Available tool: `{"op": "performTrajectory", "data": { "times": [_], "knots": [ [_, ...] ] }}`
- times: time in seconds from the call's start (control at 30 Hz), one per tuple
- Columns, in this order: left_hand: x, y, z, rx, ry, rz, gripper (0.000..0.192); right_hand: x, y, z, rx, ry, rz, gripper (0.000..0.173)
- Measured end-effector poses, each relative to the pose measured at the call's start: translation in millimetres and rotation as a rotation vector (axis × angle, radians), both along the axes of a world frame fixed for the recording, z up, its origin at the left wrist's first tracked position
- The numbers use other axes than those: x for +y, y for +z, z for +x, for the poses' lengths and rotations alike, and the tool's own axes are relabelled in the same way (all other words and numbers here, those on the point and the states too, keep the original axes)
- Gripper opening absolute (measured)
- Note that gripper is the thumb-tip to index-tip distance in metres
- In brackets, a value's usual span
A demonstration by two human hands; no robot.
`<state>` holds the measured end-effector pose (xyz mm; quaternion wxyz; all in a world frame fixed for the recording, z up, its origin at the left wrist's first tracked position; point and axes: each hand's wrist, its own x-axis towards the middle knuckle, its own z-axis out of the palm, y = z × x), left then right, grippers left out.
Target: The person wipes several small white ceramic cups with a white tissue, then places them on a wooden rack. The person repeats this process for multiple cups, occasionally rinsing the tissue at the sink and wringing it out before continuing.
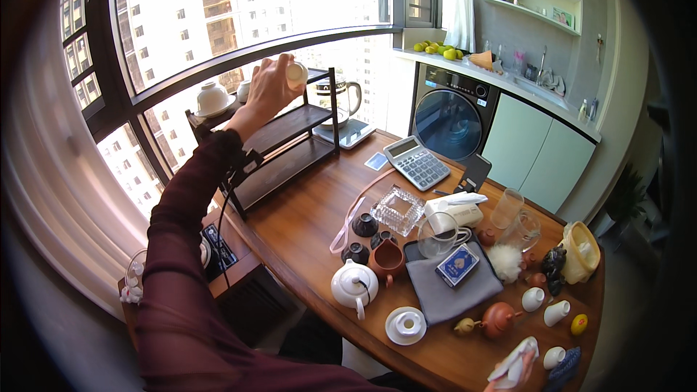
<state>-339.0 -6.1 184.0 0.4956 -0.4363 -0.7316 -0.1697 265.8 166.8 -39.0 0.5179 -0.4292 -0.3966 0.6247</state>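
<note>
My left hand [270, 84] is raised over the top of a dark wooden rack [294, 125], its fingers closed round a small white cup [297, 74]. On the rack's top, left of that hand, stands a white lidded bowl [212, 99] on a saucer, with another white cup [244, 90] beside the wrist. My right hand [525, 373], low at the table's near right, holds a white cloth or tissue [514, 362]. Near it lie a white cup [554, 357] and a blue patterned cloth [565, 365]. Two more white cups [532, 299] [556, 313] are farther up the table.
A white teapot [354, 284], a brown clay pitcher [387, 258], a reddish clay teapot [498, 319], a glass ashtray [398, 208], glass cups [437, 235], a card box [457, 265] and a calculator [417, 162] stand on the wooden table [305, 234]. A glass kettle [340, 100] is behind the rack.
</note>
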Motion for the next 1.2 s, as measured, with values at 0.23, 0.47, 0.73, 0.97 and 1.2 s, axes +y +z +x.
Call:
{"op": "performTrajectory", "data": {
  "times": [0.23,0.47,0.73,0.97,1.2],
  "knots": [
    [35.8,6.9,-64.5,-0.119,0.213,0.034,0.054,-27.8,-26.2,54.2,0.106,-0.125,0.056,0.029],
    [44.0,-13.5,-98.9,-0.142,0.376,-0.022,0.060,-50.4,-3.8,57.0,0.138,-0.056,0.072,0.020],
    [60.2,-17.5,-114.7,-0.191,0.515,-0.082,0.052,-65.7,-6.1,56.8,0.156,-0.347,-0.078,0.022],
    [66.7,-21.2,-124.4,-0.375,0.656,-0.114,0.059,-73.6,-4.7,60.4,0.119,-0.244,-0.041,0.026],
    [67.4,-15.9,-131.0,-0.452,0.710,-0.173,0.050,-76.5,5.6,53.8,0.017,-0.171,-0.004,0.036]
  ]
}}
